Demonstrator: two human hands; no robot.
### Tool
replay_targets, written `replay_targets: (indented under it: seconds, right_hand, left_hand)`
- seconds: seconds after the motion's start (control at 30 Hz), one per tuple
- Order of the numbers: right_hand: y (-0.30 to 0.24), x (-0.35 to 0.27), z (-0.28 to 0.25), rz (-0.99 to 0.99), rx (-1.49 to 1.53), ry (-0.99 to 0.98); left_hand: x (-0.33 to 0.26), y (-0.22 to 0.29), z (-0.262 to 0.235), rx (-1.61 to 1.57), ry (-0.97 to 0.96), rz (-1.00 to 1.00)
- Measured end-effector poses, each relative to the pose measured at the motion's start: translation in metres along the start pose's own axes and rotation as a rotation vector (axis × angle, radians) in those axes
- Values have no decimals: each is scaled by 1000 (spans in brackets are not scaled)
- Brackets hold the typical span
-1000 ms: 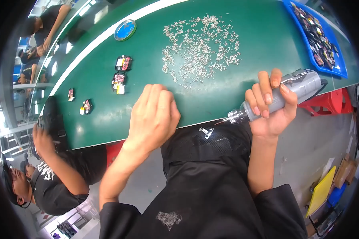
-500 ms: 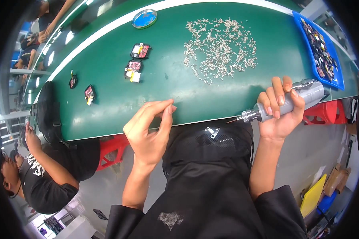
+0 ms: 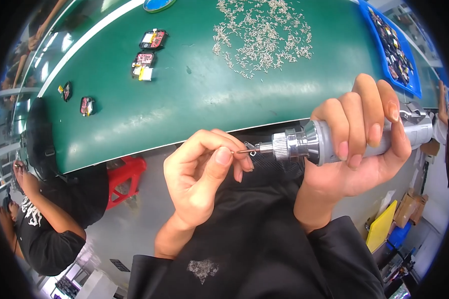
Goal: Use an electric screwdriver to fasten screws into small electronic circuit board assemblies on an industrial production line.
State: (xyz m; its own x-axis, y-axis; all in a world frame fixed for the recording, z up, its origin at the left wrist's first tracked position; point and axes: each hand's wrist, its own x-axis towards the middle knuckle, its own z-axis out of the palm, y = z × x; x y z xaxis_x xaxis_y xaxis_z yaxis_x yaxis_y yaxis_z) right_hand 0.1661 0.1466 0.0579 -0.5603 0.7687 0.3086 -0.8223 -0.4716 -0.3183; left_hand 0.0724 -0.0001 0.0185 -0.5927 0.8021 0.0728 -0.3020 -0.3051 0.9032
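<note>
In front of my torso, past the table edge, my right hand (image 3: 356, 137) wraps around a grey electric screwdriver (image 3: 320, 142), held nearly level and pointing left. Its thin bit (image 3: 250, 150) reaches the fingertips of my left hand (image 3: 197, 174). Thumb and forefinger there pinch a tiny screw (image 3: 233, 152) at the bit's tip, mostly hidden by the fingers. Beyond the hands, many loose small screws (image 3: 264, 40) are spread over the green table (image 3: 184, 109). Left of them lie two opened small black devices with red circuit boards, one device (image 3: 153, 39) behind the other device (image 3: 143, 66).
Two more small devices, one device (image 3: 87, 106) and another device (image 3: 66, 91), lie farther left. A blue tray (image 3: 390, 60) full of such parts stands at the right. A round tin (image 3: 158, 4) sits at the back. A co-worker (image 3: 50, 219) sits at my left near a red stool (image 3: 127, 182).
My hands have come together: the screwdriver has moved left and its bit now meets my left fingertips. The view has shifted, so the table's things appear higher and farther left.
</note>
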Motion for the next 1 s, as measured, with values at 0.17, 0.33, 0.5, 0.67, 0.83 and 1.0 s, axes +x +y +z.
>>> replay_targets:
  seconds: [0.17,0.33,0.5,0.67,0.83,1.0]
  right_hand:
    - [0,0,-3,25,-33,3]
    - [-3,5,-2,40,-83,-49]
    - [-16,2,-9,14,-189,-83]
    - [-7,0,-19,28,-122,102]
    - [-21,4,-25,16,-44,196]
    - [-33,16,-35,-44,-35,258]
  left_hand:
    - [3,-2,3,73,-9,8]
    - [7,1,0,137,-19,14]
    - [12,-1,11,531,-102,156]
    - [12,4,10,634,-126,75]
    - [29,8,23,691,-257,35]
    - [58,10,38,813,-410,129]
